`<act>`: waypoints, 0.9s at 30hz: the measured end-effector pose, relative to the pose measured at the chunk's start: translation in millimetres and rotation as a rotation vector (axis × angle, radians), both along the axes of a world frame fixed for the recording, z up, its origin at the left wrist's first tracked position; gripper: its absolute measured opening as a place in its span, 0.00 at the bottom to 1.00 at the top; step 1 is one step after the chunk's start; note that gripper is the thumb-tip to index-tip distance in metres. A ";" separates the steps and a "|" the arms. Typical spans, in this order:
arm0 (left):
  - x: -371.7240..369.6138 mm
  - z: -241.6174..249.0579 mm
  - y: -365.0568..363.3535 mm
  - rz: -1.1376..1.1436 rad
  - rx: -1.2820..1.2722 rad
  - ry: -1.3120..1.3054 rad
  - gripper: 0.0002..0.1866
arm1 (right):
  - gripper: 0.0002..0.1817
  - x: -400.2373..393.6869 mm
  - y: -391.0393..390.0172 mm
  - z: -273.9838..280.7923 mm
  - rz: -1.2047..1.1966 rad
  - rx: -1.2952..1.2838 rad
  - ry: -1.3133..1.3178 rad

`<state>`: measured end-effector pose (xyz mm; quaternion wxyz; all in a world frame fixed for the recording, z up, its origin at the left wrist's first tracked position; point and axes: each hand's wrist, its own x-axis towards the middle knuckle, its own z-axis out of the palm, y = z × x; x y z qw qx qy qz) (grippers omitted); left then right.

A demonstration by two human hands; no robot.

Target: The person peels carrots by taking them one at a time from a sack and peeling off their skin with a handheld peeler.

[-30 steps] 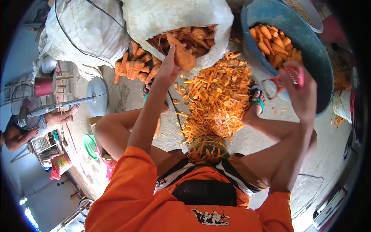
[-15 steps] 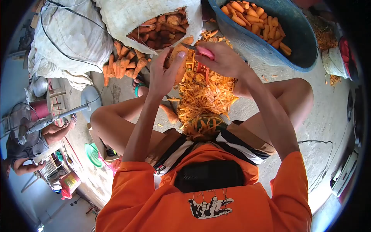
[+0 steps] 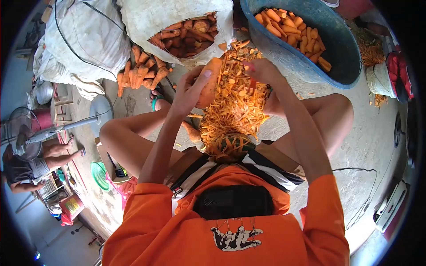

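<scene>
My left hand [image 3: 191, 91] is closed around a thick orange carrot [image 3: 212, 84], its thumb lying along the side. To the right of the carrot, apart from it, my right hand [image 3: 265, 72] grips a small pink-handled knife [image 3: 250, 67], smeared by motion; its blade cannot be made out. A small orange carrot piece [image 3: 222, 46] shows just beyond the carrot's far end. Below both hands, a heap of carrot peelings and cut ends [image 3: 235, 108] spreads between my legs.
An open white sack [image 3: 137, 22] of unpeeled carrots stands ahead, with loose carrots [image 3: 141, 73] beside it. At the upper right is a blue tub [image 3: 284, 60] holding peeled carrots. A fan [image 3: 57, 131] and another person [image 3: 31, 168] are at the left.
My right hand has drawn the knife away from the carrot's far end, to the right. An end piece now appears separate from the carrot. The view has shifted slightly.
</scene>
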<state>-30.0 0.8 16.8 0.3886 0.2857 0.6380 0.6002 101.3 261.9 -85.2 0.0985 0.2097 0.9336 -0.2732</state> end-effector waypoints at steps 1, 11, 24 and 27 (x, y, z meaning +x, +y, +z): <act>-2.8 3.6 -0.1 -0.001 -0.009 0.001 0.26 | 0.17 3.5 13.1 -3.7 -0.001 -0.009 0.001; -14.4 -14.8 -5.5 0.166 -0.066 -0.733 0.22 | 0.14 -13.8 -70.9 113.2 -0.066 -0.744 0.727; 5.3 -5.0 -10.9 -0.079 -0.075 -0.867 0.23 | 0.11 -21.6 -34.4 60.4 -0.087 -0.447 0.824; 6.2 -8.9 -12.2 -0.056 -0.113 -0.913 0.22 | 0.10 -19.8 -29.9 78.6 -0.161 -0.611 0.932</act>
